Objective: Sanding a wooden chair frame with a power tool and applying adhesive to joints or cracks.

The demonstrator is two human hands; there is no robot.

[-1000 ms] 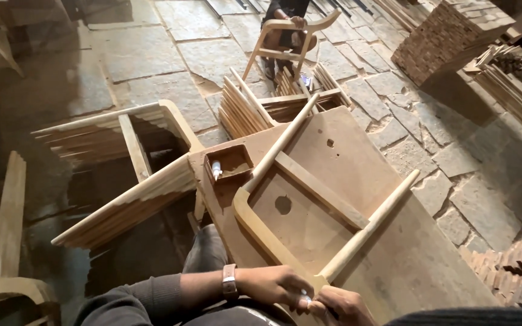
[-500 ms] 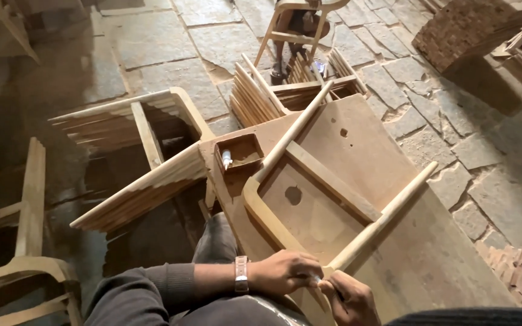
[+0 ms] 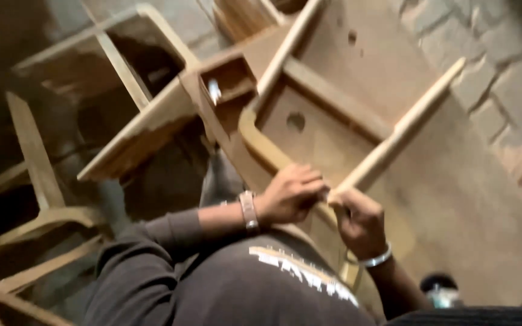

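both hands meet at the near corner of a pale wooden chair frame [image 3: 309,121] lying flat on the bench [image 3: 484,229]. the left hand [image 3: 291,193], a watch on its wrist, is curled over the frame's curved rail, fingers closed on it. the right hand [image 3: 357,220], with a metal bangle, is closed around the near end of a long slanted leg [image 3: 400,136]. another unfinished chair frame [image 3: 128,90] sits just left of the bench, over the stone floor [image 3: 490,72].

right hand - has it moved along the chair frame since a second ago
No. The right hand is at the near end of the pale leg, where it meets the curved rail, as before; only the camera has shifted.
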